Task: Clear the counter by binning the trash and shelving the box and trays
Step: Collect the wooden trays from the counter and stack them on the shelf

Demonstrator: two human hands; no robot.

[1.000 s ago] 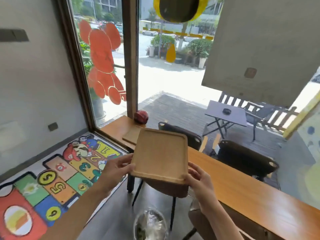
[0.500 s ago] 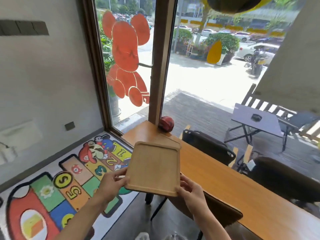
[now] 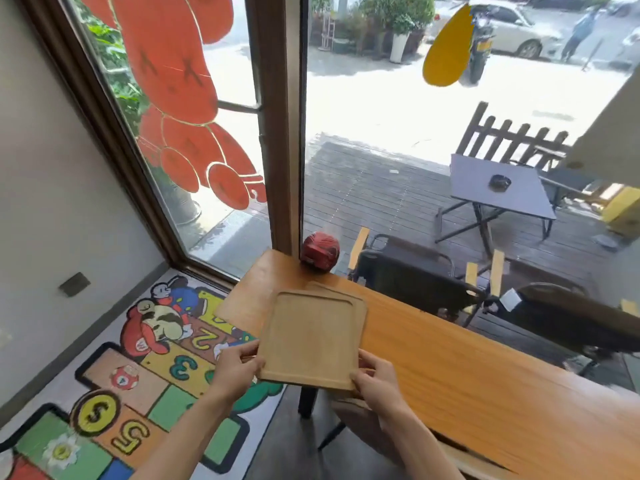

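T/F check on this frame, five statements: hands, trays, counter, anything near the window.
1. Both hands hold the wooden tray. True: left hand and right hand grip its near corners.
2. A second tray shows beyond the held one on the counter. True.
3. The held tray carries trash. False: it is bare.
4. A red round object sits at the counter's window end. True.
5. The red object sits on the held tray. False: it is apart, on the counter.

Strong daylight is pouring in through the window (image 3: 381,116), washing out the pavement (image 3: 374,98) outside. Wide-angle distortion is bending the edges, and the picture is looking slightly soft.
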